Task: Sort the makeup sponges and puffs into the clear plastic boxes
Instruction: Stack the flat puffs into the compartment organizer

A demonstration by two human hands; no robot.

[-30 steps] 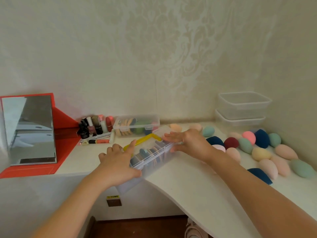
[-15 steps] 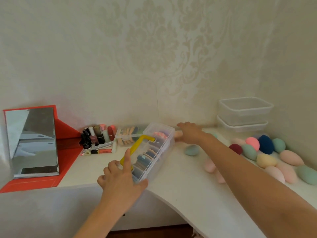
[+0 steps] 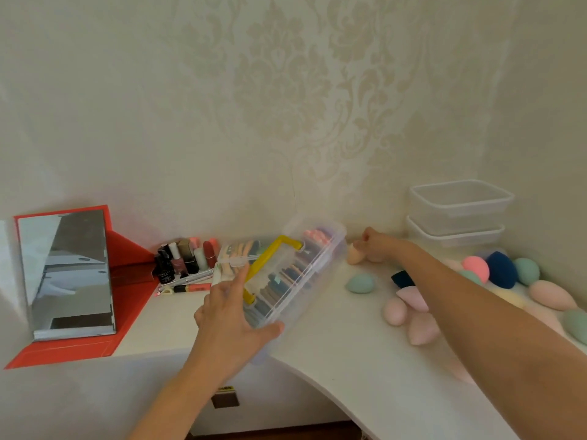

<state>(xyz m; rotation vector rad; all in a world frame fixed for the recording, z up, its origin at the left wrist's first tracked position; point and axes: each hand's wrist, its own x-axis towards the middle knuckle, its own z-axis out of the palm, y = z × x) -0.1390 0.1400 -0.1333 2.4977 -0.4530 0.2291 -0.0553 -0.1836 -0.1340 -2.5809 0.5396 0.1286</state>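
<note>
Broadly first: white counter [image 3: 333,347] along the papered wall [image 3: 286,106], mirror [image 3: 66,274] propped far left, two clear boxes [image 3: 460,206] stacked back right. Nearer centre, yellow-handled clear box [image 3: 313,265] packed with puffs [image 3: 282,282], tilted, near end past the counter's edge, clamped there by left hand [image 3: 230,317], thumb underneath. Well apart from it, right hand [image 3: 378,246] curled round peach sponge [image 3: 354,255] by the wall. Scattered to the right, loose sponges [image 3: 502,271].

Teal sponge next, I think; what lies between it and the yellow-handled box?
Head view: only bare white countertop separates the teal sponge from the yellow-handled box.
</note>
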